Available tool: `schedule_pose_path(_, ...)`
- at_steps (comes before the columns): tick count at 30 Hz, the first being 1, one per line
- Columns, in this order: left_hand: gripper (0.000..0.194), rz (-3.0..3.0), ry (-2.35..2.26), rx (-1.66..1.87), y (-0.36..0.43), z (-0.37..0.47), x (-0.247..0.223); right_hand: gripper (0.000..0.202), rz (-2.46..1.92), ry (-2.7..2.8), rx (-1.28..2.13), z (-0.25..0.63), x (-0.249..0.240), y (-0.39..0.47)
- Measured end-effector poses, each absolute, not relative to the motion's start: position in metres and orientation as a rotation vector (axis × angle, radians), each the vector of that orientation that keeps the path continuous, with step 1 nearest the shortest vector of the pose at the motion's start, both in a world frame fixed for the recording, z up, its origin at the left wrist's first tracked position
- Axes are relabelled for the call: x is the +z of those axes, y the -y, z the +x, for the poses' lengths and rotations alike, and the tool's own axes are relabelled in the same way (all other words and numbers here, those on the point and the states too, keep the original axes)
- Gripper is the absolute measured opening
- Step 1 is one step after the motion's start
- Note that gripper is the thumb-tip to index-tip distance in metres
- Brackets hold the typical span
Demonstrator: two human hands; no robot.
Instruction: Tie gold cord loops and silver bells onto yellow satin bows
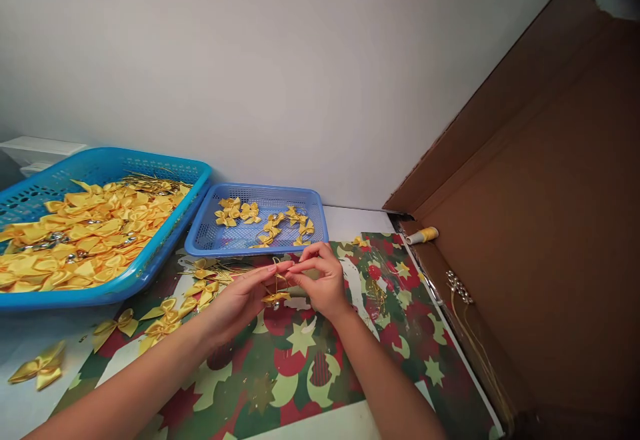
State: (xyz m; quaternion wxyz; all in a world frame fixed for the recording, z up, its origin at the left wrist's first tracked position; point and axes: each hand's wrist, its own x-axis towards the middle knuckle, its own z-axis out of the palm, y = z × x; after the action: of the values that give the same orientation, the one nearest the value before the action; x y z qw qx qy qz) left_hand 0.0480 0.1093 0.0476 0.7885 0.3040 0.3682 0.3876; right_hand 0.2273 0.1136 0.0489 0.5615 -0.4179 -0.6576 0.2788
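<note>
My left hand (240, 303) and my right hand (323, 280) meet above the patterned sheet, fingertips almost touching. Both pinch a thin gold cord (277, 283). From it hangs a small yellow satin bow (276, 298) with a little silver bell (276, 306) under it. The exact way the cord runs between my fingers is too fine to see. Beside my left hand lie several loose yellow bows (167, 317) and a bundle of gold cords (225, 270).
A large blue basket (200, 168) at left holds a heap of bows, bells and cords. Behind my hands, a smaller blue basket (260, 251) contains several bows. At right stand a cardboard wall (540, 213), a thread spool (423, 235) and a cluster of silver bells (459, 287).
</note>
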Motion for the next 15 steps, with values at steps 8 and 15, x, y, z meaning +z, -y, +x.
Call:
schedule_pose_path(8,0.029,1.148,-0.977,0.814,-0.113,0.044,0.046,0.014,-0.994,1.367,1.217,0.250,0.085,-0.108)
schedule_pose_path(15,0.027,1.557,-0.990,0.764,-0.111,0.044,0.044,0.020,-1.015,1.281,1.362,0.245,0.081,-0.107)
